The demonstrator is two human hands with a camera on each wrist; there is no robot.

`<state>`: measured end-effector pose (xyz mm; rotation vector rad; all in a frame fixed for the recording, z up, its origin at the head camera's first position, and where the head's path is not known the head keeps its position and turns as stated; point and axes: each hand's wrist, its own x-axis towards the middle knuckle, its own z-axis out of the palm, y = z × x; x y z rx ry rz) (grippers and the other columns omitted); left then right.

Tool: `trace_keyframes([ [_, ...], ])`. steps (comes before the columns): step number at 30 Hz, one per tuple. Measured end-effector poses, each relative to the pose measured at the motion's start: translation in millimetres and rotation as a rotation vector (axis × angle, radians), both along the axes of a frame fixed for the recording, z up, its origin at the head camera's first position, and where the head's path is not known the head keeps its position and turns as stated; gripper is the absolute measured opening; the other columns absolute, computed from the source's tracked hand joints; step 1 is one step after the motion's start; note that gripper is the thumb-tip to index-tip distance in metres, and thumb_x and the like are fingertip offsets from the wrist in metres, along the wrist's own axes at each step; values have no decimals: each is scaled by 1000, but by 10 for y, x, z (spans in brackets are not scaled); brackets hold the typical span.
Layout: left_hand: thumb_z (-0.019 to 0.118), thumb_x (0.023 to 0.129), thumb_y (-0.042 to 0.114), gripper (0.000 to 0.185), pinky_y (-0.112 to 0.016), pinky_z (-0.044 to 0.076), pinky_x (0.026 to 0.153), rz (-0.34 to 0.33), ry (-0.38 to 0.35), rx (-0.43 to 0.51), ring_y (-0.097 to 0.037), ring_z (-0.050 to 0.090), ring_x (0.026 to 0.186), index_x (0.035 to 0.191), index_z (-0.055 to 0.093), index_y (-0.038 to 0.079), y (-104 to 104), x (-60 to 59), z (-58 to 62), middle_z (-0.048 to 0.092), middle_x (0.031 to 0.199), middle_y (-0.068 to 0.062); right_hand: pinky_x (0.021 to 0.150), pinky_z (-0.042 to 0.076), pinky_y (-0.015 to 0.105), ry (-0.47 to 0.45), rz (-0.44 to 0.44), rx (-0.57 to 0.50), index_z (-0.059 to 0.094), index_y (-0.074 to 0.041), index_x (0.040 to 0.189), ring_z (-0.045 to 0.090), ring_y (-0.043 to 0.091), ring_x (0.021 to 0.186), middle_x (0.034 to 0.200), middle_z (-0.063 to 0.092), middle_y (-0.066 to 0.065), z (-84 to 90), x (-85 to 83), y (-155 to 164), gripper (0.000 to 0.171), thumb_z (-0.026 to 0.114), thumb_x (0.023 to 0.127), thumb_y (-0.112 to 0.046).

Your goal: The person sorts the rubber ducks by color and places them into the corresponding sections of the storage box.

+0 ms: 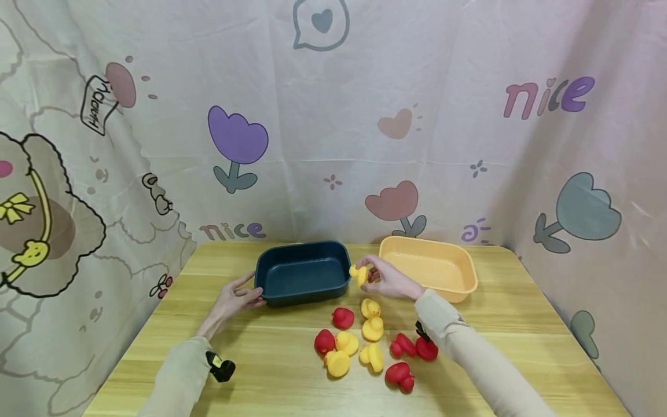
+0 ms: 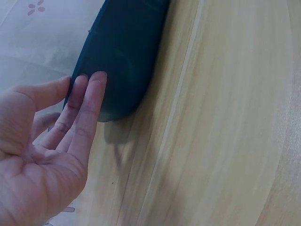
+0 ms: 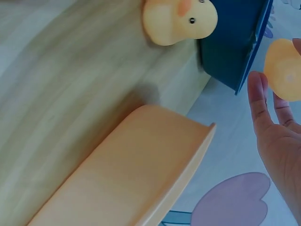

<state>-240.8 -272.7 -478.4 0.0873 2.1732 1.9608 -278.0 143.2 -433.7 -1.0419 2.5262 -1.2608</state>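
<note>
At the near left corner of the dark blue tray, my left hand pinches the rim. In the left wrist view the thumb and fingers meet at the tray's edge, fingertips against its outer wall. My right hand holds a yellow rubber duck in the air beside the blue tray's right end. The right wrist view shows this duck partly cut off at the frame edge. In front of the trays lie several yellow ducks and several red ducks.
Behind the right hand stands a light orange tray, its near left part hidden by the hand. Both trays sit toward the back of the wooden table. A patterned curtain hangs just behind the table.
</note>
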Motion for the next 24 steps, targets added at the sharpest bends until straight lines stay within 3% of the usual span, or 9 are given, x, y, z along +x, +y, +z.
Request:
trace_keyframes([
  [12, 60, 100, 7, 74, -36, 62, 89, 19, -4, 10, -10, 76, 84, 160, 17, 1, 34, 0, 0, 77, 98, -8, 88, 59, 51, 32, 12, 9, 53, 3, 123, 60, 35, 89, 122, 56, 23, 23, -134, -269, 40, 72, 88, 0],
  [19, 59, 101, 7, 74, -36, 63, 89, 10, -5, 23, -12, 76, 85, 160, 16, 0, 38, 24, 21, 77, 97, -7, 85, 59, 49, 45, 4, -5, 52, 3, 124, 60, 32, 84, 119, 55, 23, 5, -200, -351, 41, 72, 88, 0],
  [24, 60, 101, 7, 75, -36, 63, 89, 16, -9, 18, -13, 76, 85, 160, 15, 1, 48, 29, 16, 76, 100, -8, 87, 60, 45, 32, -44, -26, 48, 2, 136, 61, 25, 84, 124, 51, 23, 2, -236, -367, 55, 74, 87, -1],
])
